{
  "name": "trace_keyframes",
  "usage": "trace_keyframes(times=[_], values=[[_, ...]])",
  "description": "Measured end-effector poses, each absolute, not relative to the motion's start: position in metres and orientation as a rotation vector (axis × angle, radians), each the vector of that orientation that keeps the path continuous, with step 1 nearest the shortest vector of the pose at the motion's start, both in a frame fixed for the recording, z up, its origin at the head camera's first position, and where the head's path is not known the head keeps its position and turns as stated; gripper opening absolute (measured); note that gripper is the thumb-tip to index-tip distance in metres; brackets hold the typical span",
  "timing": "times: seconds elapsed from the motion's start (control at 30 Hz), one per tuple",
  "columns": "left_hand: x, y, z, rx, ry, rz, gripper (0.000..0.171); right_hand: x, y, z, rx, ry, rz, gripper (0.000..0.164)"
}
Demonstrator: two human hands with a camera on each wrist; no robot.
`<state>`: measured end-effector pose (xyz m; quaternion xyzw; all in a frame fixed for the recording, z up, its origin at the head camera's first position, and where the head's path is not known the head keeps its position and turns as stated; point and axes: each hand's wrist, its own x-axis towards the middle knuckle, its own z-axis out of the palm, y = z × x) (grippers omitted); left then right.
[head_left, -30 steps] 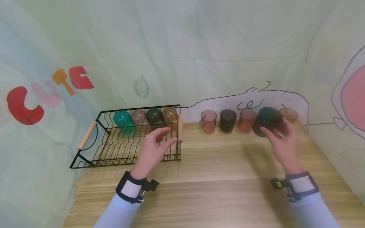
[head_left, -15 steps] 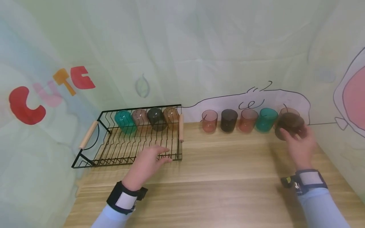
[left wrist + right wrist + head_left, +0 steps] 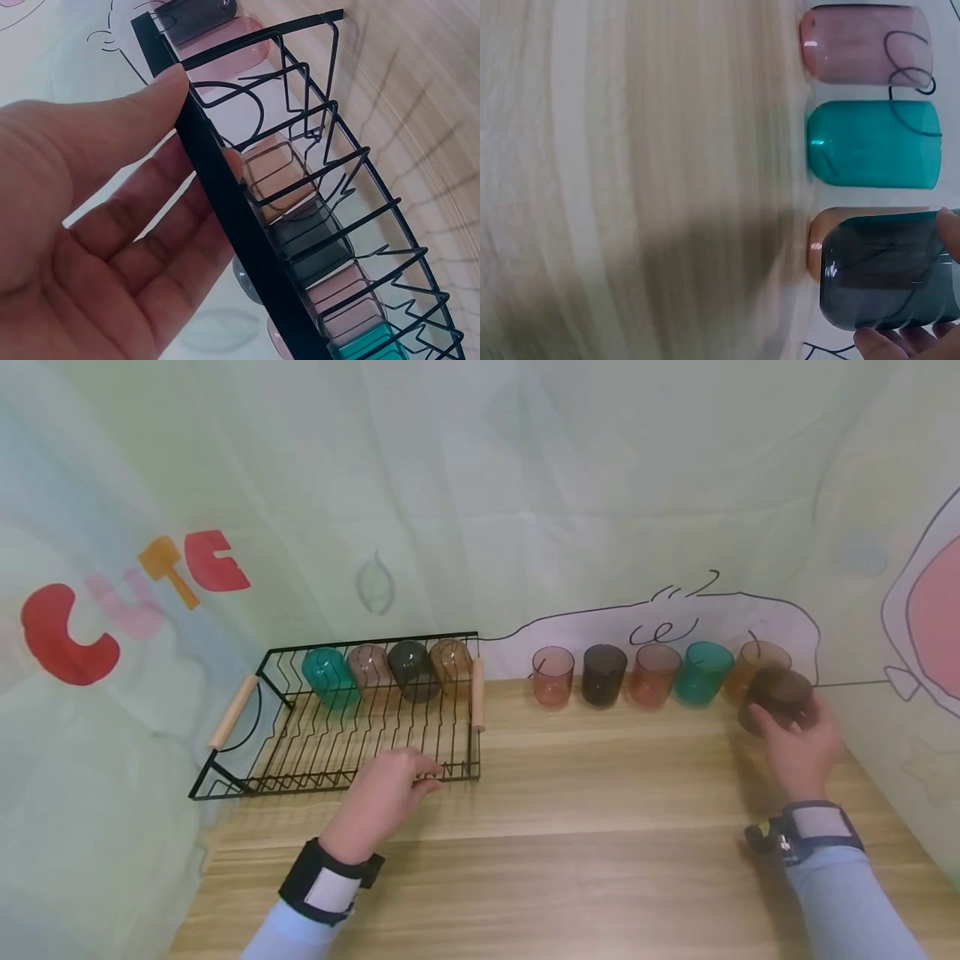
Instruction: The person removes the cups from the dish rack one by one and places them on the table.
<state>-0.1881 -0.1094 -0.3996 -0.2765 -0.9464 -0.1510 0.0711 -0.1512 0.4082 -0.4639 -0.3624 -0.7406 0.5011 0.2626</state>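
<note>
My right hand point(image 3: 802, 743) grips a dark smoky glass cup point(image 3: 782, 692) near the right end of a row of cups. In the right wrist view this dark cup point(image 3: 885, 274) overlaps an amber cup point(image 3: 817, 240), beside a teal cup point(image 3: 874, 146). Thumb and fingertips wrap its sides near the rim. My left hand point(image 3: 375, 797) is at the front edge of a black wire dish rack point(image 3: 371, 641). The left wrist view shows its thumb and fingers pinching the rack's flat black rail point(image 3: 217, 187).
Upside-down teal point(image 3: 328, 677), pinkish point(image 3: 367, 668), grey point(image 3: 412, 670) and amber point(image 3: 452, 667) cups sit at the rack's back. Right of it, along the curtain point(image 3: 637, 485), stand a pink cup point(image 3: 552, 677), a black cup point(image 3: 603, 677) and others. The wooden table point(image 3: 600, 793) lies below.
My right hand has carried the dark cup rightward from in front of the teal cup to in front of the amber one. My left hand has come down from above the rack to its front rail.
</note>
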Motion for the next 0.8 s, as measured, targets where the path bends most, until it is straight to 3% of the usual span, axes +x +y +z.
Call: trace_keyframes(times=[0.8], values=[[-0.187, -0.110, -0.396, -0.793, -2.880, -0.474, 0.010, -0.149, 0.421, -0.474, -1.104, -2.041, 1.426, 0.092]])
